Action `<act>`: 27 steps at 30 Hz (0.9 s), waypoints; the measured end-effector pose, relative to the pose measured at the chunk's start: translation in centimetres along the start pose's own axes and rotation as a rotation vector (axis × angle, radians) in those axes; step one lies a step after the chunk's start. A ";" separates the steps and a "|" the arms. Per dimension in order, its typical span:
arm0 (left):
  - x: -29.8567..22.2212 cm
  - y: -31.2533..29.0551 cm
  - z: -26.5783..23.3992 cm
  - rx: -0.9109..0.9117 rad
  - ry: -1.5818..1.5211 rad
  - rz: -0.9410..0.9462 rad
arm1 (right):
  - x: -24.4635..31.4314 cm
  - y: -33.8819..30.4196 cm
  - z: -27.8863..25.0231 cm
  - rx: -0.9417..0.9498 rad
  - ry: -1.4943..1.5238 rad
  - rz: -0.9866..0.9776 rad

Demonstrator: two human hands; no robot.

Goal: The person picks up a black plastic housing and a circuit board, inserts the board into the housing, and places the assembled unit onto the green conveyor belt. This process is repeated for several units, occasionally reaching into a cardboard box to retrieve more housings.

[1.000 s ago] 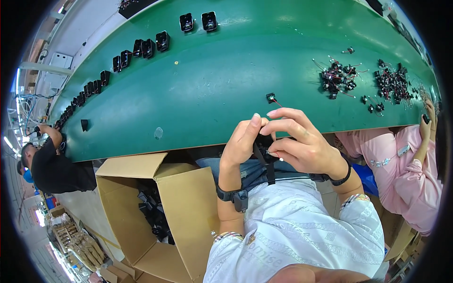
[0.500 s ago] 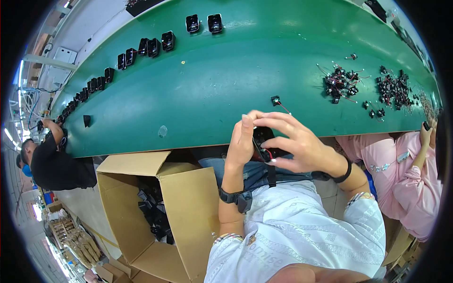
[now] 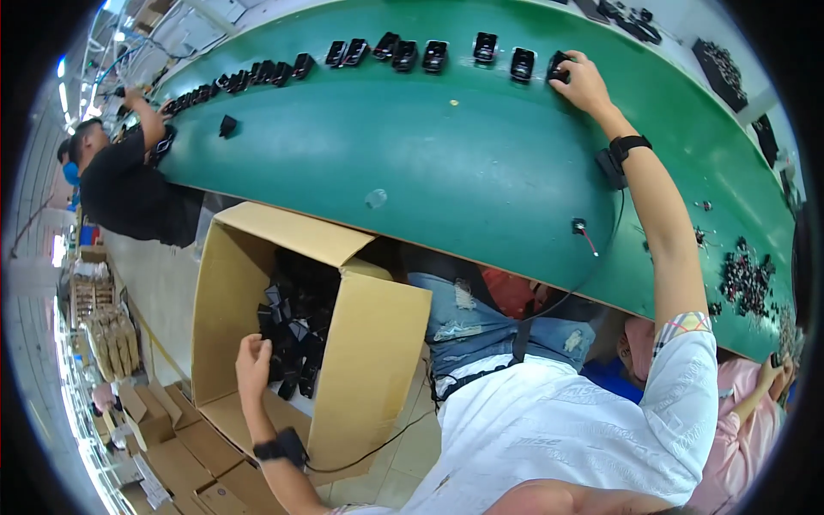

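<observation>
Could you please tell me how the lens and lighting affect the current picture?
Head view: the table edge bows with the fisheye, and the corners go black; same head view: lamps at the left glare white, while the case in the right hand is too dark for fine detail.

The right hand (image 3: pixel 584 84) grips a black case (image 3: pixel 560 67) near the table's far edge, just beside the last of a row of black cases (image 3: pixel 433 56) that runs along that edge to the left end of the green table (image 3: pixel 481 163). The left hand (image 3: pixel 254 365), fingers loosely bent, is at the opening of a carton (image 3: pixel 382 369) of black pieces (image 3: pixel 300 335), in front of the near edge. A small part with a red wire (image 3: pixel 579 227) lies near that edge; a pile of small black parts (image 3: pixel 745 279) lies toward the right end.
</observation>
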State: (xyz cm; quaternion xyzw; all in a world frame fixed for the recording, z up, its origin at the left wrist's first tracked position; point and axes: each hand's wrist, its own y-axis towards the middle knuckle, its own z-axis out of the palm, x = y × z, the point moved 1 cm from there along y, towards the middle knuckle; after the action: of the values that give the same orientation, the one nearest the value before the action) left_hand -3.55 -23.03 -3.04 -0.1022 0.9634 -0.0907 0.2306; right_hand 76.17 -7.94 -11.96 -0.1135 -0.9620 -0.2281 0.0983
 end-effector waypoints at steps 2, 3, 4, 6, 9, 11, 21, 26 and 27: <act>5.8 2.8 2.6 0.034 0.346 0.133 | 0.6 0.5 0.9 0.034 -0.006 -0.007; 7.7 4.0 3.3 0.077 0.449 0.234 | 0.6 0.5 0.4 0.015 -0.060 -0.113; 9.8 5.6 4.8 0.113 0.435 0.260 | 0.1 0.7 0.4 0.016 -0.071 -0.102; 7.9 7.4 8.3 0.213 0.478 0.213 | 0.2 0.2 -1.1 0.081 -0.128 -0.136; 5.2 9.6 13.2 0.151 0.385 0.346 | -2.3 0.1 -2.6 0.167 -0.208 -0.178; 2.8 10.5 15.5 0.125 0.367 0.305 | -2.5 -0.5 -3.6 0.173 -0.267 -0.146; 2.5 9.0 16.3 -0.158 0.825 0.586 | 9.4 -15.7 -15.8 0.414 0.200 -0.061; -1.6 12.3 18.9 0.259 0.537 0.491 | 11.4 -22.0 -16.4 0.395 0.295 0.222; -1.7 13.2 20.1 0.425 0.375 0.368 | 10.9 -23.0 -15.6 0.381 0.294 0.237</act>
State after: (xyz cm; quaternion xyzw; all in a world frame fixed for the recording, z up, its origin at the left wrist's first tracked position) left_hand 5.16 -12.47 -22.91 0.1423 0.9508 -0.2637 0.0783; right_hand 61.88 -33.27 -5.23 -0.1704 -0.9429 -0.0441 0.2827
